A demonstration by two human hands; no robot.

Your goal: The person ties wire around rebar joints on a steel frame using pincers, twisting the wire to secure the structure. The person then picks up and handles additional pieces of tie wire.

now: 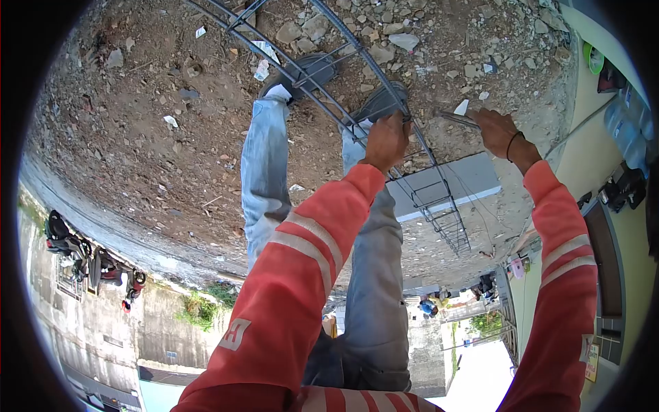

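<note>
A long rebar cage (pixel 362 53) of dark bars and square stirrups runs from the top of the view down to the lower right. My left hand (pixel 388 141) is closed round it, at a bar near a stirrup; its fingertips are partly hidden. To the right, apart from the cage, my right hand (pixel 495 130) grips a slim, dark metal tool (pixel 457 119) that looks like pliers. The tool points left toward the cage, and its tip is too small to make out. Thin wires (pixel 473 191) trail beside the cage below the hands.
My shoes (pixel 307 74) and jeans (pixel 264 161) are beside and under the cage on rubble-strewn ground (pixel 147 147). A grey slab (pixel 453 184) lies behind the cage. Parked motorcycles (pixel 89 257) stand at the left, a building wall (pixel 583 127) at the right.
</note>
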